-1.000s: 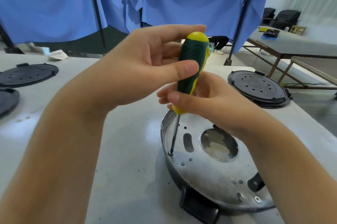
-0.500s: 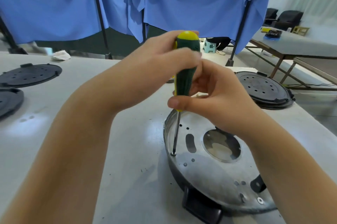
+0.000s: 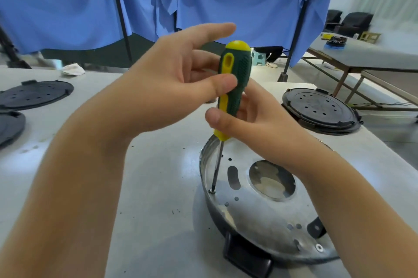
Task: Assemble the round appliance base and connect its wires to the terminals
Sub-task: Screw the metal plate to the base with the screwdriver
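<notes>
A round appliance base with a shiny metal plate (image 3: 260,216) lies on the grey table in front of me, a black tab at its near rim. A green and yellow screwdriver (image 3: 234,78) stands almost upright, its tip on a screw (image 3: 212,191) at the plate's left edge. My left hand (image 3: 172,81) pinches the upper handle between thumb and fingers, the index finger stretched out above the yellow cap. My right hand (image 3: 248,117) grips the lower handle, thumb across the front. No wires or terminals are visible.
A black perforated round cover (image 3: 321,110) lies at the right back of the table. Two more black covers (image 3: 34,94) sit at the far left. A crumpled white cloth (image 3: 73,69) lies at the back. Blue sheets hang behind; another table (image 3: 366,56) stands to the right.
My left hand has loosened from over the cap to a thumb-and-finger pinch, and the handle has turned so its yellow stripe faces me. The tip stays on the same screw.
</notes>
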A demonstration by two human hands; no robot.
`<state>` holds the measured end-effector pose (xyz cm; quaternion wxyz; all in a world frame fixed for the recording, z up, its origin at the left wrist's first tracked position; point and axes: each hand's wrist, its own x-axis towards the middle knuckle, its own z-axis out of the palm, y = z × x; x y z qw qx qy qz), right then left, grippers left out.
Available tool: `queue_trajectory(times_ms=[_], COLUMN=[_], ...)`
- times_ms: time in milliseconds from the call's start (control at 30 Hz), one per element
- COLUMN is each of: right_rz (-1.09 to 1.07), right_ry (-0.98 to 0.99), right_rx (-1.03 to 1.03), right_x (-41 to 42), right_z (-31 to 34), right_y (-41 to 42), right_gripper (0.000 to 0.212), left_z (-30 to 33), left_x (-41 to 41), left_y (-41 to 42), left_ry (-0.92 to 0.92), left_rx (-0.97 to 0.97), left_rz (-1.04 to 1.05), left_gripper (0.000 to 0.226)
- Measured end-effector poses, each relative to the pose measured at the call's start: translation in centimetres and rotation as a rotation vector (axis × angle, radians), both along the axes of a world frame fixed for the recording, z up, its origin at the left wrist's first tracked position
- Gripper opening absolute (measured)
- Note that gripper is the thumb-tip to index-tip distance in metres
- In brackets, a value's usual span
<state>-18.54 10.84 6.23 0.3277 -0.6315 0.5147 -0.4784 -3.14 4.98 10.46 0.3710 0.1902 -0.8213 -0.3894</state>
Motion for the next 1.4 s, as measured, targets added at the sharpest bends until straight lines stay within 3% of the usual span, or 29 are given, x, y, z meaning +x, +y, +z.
queue_trajectory(times_ms=[133, 233, 467, 533, 633, 800, 967, 1033, 1233, 1400], right_rz=[0.095, 0.172, 0.096, 0.01, -0.048, -0.084, -0.239, -0.273, 0.039, 0.3], right_ry=[-0.188, -0.25, -0.12, -0.02, 0.054, 0.136, 0.183, 0.156, -0.071, -0.273], right_rx=[0.06, 0.101, -0.027, -0.096, -0.159, -0.176, -0.183, -0.173, 0.099, 0.16], right_x=[-0.5, -0.9, -1.0, -0.8, -0.7, -0.3, 0.1, 0.2, -0.5, -1.2], right_z=[0.3, 0.5, 0.2, 0.2, 0.0, 0.1, -0.5, -0.7, -0.5, 0.3], right_y=[-0.1, -0.1, -0.3, -0.3, -0.3, -0.2, -0.4, -0.4, -0.6, -0.1], right_gripper=[0.035, 0.041, 0.054, 0.044, 0.024, 0.04, 0.056, 0.055, 0.043, 0.038], left_z=[-0.3, -0.6, 0.3, 0.4, 0.1, -0.4, -0.3, -0.4, -0.7, -0.9], left_x=[0.0, -0.1, 0.0, -0.4, -1.2, -2.3, -1.4, -1.0, 0.2, 0.6], left_y=[-0.7, -0.9, -0.4, 0.2, 1.1, 1.2, 0.4, 0.0, -1.2, -2.0], left_ry=[-0.035, -0.051, -0.09, -0.122, -0.129, -0.029, 0.059, 0.085, 0.047, 0.001], left_rx=[0.041, 0.057, 0.059, -0.001, -0.086, -0.185, -0.038, 0.035, 0.145, 0.159], left_rz=[-0.037, -0.044, 0.011, 0.05, 0.125, 0.29, 0.14, 0.044, -0.157, -0.284], left_gripper=[0.059, 0.055, 0.033, 0.029, 0.041, 0.035, 0.051, 0.047, 0.04, 0.038])
